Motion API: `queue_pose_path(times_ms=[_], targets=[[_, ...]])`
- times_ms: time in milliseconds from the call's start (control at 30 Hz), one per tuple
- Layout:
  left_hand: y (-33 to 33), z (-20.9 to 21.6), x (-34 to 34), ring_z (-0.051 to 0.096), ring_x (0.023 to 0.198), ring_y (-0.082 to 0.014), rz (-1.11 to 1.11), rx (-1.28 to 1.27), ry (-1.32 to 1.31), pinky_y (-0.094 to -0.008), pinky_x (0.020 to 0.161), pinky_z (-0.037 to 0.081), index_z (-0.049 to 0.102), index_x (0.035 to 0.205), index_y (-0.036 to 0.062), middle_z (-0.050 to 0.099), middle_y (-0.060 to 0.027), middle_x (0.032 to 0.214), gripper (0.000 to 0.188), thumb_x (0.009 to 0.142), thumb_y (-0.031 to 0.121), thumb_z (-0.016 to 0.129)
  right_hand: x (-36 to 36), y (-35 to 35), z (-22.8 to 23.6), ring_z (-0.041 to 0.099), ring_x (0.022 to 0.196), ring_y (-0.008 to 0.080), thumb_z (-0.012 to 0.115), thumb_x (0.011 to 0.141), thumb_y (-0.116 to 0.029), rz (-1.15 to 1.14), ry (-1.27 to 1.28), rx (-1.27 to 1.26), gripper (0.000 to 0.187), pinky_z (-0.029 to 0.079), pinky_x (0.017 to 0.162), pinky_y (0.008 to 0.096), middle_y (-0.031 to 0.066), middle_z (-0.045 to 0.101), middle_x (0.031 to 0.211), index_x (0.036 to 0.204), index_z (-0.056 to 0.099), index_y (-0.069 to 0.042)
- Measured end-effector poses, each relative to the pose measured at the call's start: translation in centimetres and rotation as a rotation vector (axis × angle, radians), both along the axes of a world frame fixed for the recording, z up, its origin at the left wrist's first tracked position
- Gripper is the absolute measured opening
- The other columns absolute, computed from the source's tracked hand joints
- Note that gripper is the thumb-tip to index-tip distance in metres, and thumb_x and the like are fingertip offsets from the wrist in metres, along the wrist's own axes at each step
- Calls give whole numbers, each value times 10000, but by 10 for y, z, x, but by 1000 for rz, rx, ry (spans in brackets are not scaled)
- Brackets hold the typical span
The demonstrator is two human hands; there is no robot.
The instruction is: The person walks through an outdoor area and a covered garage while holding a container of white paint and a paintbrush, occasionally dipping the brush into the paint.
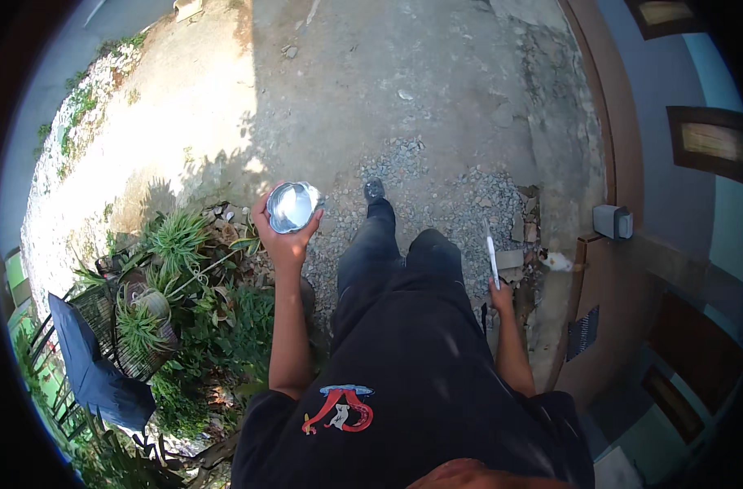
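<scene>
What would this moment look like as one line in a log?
left hand: holds shiny metal bowl over potted plants | right hand: holds thin white stick | stance: walking on gravel

Hard sunlight is cast from the upper left; the sandy ground (pixel 184 98) is washed out. Glare is thrown off the metal bowl (pixel 292 206). Edges are bent and darkened.

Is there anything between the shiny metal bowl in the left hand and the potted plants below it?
Nothing visible. The left hand holds the shiny round metal bowl up in open air, right of the spiky green potted plants; only gravel ground lies around.
</scene>
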State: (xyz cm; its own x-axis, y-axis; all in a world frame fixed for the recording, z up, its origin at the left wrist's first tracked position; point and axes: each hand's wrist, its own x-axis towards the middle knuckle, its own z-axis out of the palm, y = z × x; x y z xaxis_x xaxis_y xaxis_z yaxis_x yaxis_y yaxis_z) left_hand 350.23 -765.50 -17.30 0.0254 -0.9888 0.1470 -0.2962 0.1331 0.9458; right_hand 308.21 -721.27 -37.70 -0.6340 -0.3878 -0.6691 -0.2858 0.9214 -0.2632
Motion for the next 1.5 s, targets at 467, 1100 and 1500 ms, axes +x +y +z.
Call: queue_pose_path(times_ms=[467, 1100, 1500], targets=[[-354, 49, -142, 597, 1132, -221, -37, -69, -52, -372, 988, 514, 386, 1345, 46, 583, -128, 1220, 1005, 554, 93, 1003, -100, -306, -21, 623, 537, 222, 662, 949, -498, -383, -121, -83, 493, 495, 483, 387, 84, 594, 629, 837, 676, -19], [-715, 26, -288, 556, 1149, -217, 274, -39, 273, -355, 1013, 463, 433, 1362, 35, 546, -100, 1241, 847, 680, 90, 931, -416, -880, 28, 673, 580, 260, 653, 943, -501, -133, -2, -283, 525, 569, 529, 406, 133, 655, 720, 883, 676, 20], [-1022, 27, -447, 574, 1091, -242, -176, 132, -46, -366, 978, 479, 425, 1280, 32, 555, -120, 1181, 954, 537, 179, 1006, -457, -971, -41, 603, 561, 233, 642, 950, -465, -514, -136, -104, 481, 541, 482, 398, 99, 593, 706, 888, 667, 12]])
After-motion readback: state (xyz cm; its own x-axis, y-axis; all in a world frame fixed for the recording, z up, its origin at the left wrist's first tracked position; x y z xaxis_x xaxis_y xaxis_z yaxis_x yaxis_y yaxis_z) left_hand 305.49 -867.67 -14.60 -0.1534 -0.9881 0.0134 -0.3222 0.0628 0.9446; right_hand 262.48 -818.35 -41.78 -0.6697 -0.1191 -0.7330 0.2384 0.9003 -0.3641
